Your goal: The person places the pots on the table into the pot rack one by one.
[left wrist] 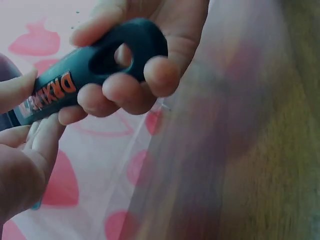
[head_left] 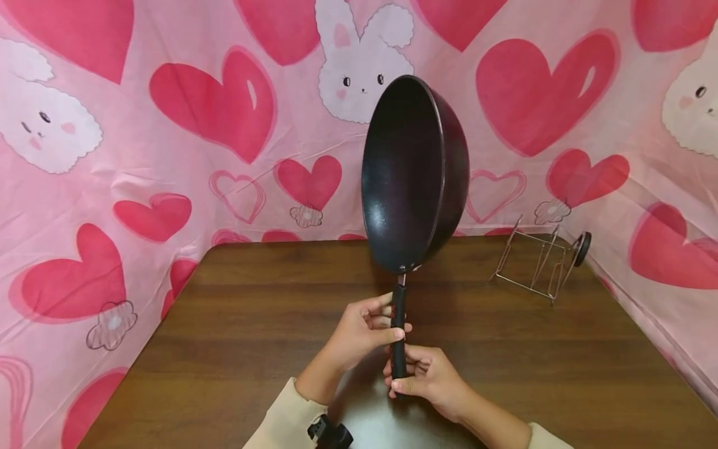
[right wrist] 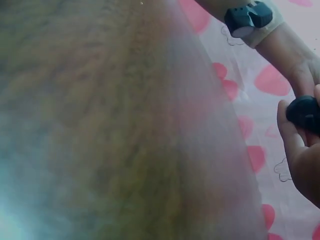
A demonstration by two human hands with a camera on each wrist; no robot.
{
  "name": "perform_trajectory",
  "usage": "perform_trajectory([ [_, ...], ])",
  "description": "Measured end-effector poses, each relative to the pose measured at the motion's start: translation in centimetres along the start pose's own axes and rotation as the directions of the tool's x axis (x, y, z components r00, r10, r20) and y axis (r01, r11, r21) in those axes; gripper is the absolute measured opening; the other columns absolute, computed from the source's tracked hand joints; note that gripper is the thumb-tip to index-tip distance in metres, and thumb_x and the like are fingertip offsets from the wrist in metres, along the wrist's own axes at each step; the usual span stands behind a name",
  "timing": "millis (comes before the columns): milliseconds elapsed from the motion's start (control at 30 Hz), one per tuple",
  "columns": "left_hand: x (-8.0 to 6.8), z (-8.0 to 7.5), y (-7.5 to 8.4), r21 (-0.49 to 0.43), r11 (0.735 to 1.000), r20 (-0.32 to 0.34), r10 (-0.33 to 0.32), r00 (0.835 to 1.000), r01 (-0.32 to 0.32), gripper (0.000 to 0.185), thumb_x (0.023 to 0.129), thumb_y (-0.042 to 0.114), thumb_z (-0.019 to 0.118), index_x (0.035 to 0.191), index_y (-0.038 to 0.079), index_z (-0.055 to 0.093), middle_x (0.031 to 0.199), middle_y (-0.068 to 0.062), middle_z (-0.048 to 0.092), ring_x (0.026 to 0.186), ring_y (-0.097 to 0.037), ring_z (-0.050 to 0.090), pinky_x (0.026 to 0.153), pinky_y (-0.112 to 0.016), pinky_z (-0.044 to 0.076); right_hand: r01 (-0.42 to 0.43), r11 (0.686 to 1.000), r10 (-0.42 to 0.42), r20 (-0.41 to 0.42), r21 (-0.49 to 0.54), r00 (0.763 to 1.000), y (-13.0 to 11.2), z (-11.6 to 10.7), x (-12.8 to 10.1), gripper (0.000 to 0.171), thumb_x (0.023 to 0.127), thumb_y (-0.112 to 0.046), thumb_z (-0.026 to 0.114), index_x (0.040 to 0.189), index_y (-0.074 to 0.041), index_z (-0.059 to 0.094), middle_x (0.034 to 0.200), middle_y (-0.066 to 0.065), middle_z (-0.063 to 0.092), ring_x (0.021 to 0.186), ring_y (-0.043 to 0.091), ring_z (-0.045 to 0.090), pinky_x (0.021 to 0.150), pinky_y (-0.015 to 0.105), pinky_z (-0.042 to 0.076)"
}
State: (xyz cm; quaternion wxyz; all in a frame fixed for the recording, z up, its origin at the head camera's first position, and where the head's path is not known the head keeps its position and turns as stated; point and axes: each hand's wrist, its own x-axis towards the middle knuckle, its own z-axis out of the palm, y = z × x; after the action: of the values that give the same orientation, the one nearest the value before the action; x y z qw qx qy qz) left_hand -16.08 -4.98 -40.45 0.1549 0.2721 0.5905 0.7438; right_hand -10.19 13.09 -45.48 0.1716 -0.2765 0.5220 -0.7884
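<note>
A deep black frying pan (head_left: 401, 168) is held upright above the table, its dark hollow side turned left and toward me. My left hand (head_left: 361, 330) pinches the upper part of its black handle (head_left: 399, 305), with the thumb across the front. Lower down, my right hand (head_left: 434, 377) grips the handle's end, thumb in front and fingers behind. Orange-red lettering (left wrist: 54, 90) runs along the handle in the left wrist view, and a hanging hole pierces its end. In the right wrist view, only the handle's rounded end (right wrist: 302, 112) shows between the fingers.
A thin metal wire rack (head_left: 524, 287) with a black round part (head_left: 583, 248) stands at the back right of the brown wooden table (head_left: 252, 337). Pink cloth (head_left: 185, 143) with hearts and rabbits hangs around the table. A black wrist camera (head_left: 330, 431) sits on my left sleeve.
</note>
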Motion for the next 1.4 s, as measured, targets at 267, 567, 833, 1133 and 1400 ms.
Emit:
perform_trajectory([
  [267, 1.6, 1.0, -0.4, -0.015, 1.000, 0.047, -0.011, 0.999, 0.012, 0.066, 0.081, -0.014, 0.069, 0.141, -0.002, 0.047, 0.107, -0.015, 0.067, 0.091, -0.021, 0.071, 0.066, -0.027, 0.056, 0.002, 0.991, -0.018, -0.124, -0.133, 0.992, -0.5, -0.4, -0.8, 0.048, 0.085, 0.010, 0.066, 0.121, 0.028, 0.042, 0.100, 0.021, 0.065, 0.088, 0.021, 0.069, 0.074, 0.038, 0.058],
  [567, 4.6, 2.1, -0.5, -0.030, 0.999, 0.220, -0.037, 0.975, 0.045, 0.063, 0.082, -0.022, 0.061, 0.141, -0.005, 0.046, 0.114, -0.030, 0.062, 0.090, -0.016, 0.069, 0.085, -0.040, 0.055, -0.049, 0.953, -0.067, -0.366, -0.298, 0.928, -1.3, -1.0, -1.5, 0.052, 0.076, 0.008, 0.077, 0.118, 0.024, 0.050, 0.096, 0.027, 0.067, 0.087, 0.023, 0.070, 0.072, 0.032, 0.058],
  [833, 8.5, 4.0, -0.5, -0.034, 0.989, 0.305, -0.129, 0.943, 0.146, 0.060, 0.082, -0.024, 0.060, 0.138, -0.007, 0.049, 0.113, -0.034, 0.062, 0.094, -0.030, 0.070, 0.086, -0.042, 0.054, -0.069, 0.939, -0.123, -0.517, -0.336, 0.847, -2.5, -2.4, -2.3, 0.054, 0.072, 0.012, 0.077, 0.118, 0.023, 0.052, 0.093, 0.018, 0.070, 0.088, 0.019, 0.070, 0.072, 0.029, 0.057],
  [1133, 11.8, 6.5, -0.7, 0.039, 0.979, 0.265, -0.204, 0.942, 0.201, 0.058, 0.080, -0.022, 0.065, 0.134, -0.005, 0.054, 0.094, -0.010, 0.065, 0.083, -0.017, 0.067, 0.082, -0.031, 0.055, -0.005, 0.952, -0.179, -0.569, -0.306, 0.802, -3.6, -4.0, -3.4, 0.037, 0.076, 0.015, 0.072, 0.112, 0.006, 0.066, 0.093, 0.015, 0.071, 0.086, 0.018, 0.070, 0.072, 0.034, 0.058],
  [1400, 13.7, 8.3, -1.6, 0.027, 0.951, 0.287, -0.303, 0.909, 0.308, 0.060, 0.083, -0.020, 0.062, 0.138, 0.001, 0.053, 0.097, -0.007, 0.062, 0.079, -0.025, 0.070, 0.067, -0.029, 0.056, 0.032, 0.950, -0.230, -0.629, -0.310, 0.743, -3.9, -5.2, -4.1, 0.035, 0.076, 0.019, 0.070, 0.109, 0.005, 0.069, 0.089, 0.010, 0.071, 0.081, 0.016, 0.071, 0.068, 0.033, 0.058],
])
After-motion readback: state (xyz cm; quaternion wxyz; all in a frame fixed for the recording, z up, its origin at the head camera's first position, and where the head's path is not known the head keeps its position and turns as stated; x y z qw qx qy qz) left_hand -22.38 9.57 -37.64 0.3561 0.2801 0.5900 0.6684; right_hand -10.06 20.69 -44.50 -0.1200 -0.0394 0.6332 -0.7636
